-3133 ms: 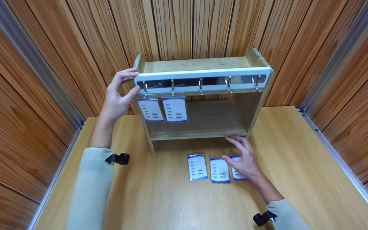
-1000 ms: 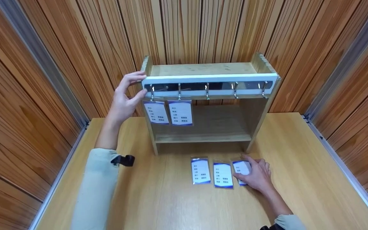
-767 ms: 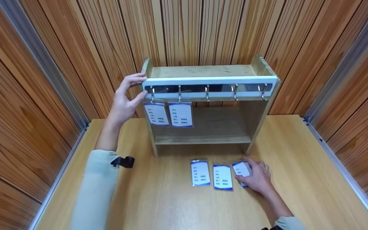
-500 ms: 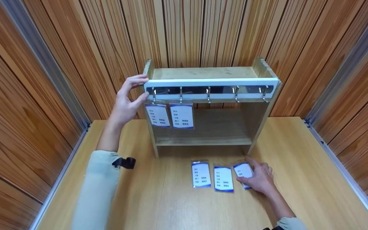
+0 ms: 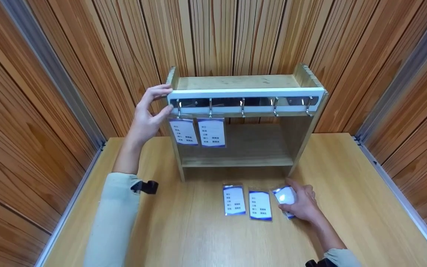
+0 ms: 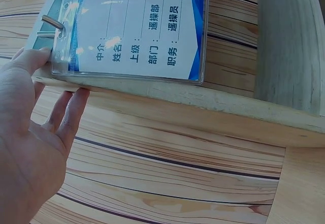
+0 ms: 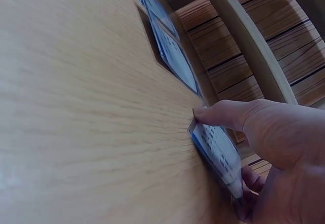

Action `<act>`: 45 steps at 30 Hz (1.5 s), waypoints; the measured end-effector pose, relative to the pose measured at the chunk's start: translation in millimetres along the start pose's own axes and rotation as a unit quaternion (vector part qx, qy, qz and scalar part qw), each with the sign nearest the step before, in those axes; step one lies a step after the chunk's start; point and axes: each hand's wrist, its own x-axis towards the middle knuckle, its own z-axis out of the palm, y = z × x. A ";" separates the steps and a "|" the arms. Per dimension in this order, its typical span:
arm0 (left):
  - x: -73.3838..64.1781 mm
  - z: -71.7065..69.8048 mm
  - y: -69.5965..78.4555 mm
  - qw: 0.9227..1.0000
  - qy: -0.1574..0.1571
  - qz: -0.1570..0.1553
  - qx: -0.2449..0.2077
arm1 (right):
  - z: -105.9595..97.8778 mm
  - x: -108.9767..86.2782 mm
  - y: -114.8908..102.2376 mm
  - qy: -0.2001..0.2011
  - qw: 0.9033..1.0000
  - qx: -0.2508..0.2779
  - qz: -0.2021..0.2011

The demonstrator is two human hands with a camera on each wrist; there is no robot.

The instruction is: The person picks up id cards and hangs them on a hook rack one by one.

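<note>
The counter (image 5: 184, 237) is cut off at the bottom of the head view, so its front edge is hidden. A wooden shelf (image 5: 250, 141) stands toward the back edge, with a hook rail (image 5: 226, 101) across its upper front. The left hand (image 5: 147, 118) stays at the rail's left end, gripping it with the thumb in front and the fingers against the shelf's side.

The right hand (image 5: 303, 202) has come down from over the row of cards, and its thumb and fingers now pinch the right card (image 5: 284, 194) by opposite edges. That card, nearest the counter's right edge, has turned askew and catches a glare, so it seems to be under control. The middle card (image 5: 260, 205) and left card (image 5: 234, 200) lie untouched beside it; two hanging cards (image 5: 212, 132) (image 5: 184, 132) remain on the two leftmost hooks (image 5: 178, 107).

Glare and the hand hide most of the right card's writing. The right wrist view suggests a tilt, but whether the card is wholly off the counter cannot be told.
</note>
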 end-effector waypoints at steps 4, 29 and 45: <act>0.8 0.2 -0.8 1.000 0.000 0.002 -0.002 | -1.5 -0.8 1.5 -0.008 1.000 0.013 0.002; -1.3 0.8 -0.9 1.000 0.001 -0.008 -0.008 | 0.7 -6.0 17.6 0.030 0.998 -0.007 -0.054; 0.7 0.4 -2.3 1.000 0.005 0.012 0.001 | -6.3 -9.7 9.2 0.054 0.996 0.007 -0.067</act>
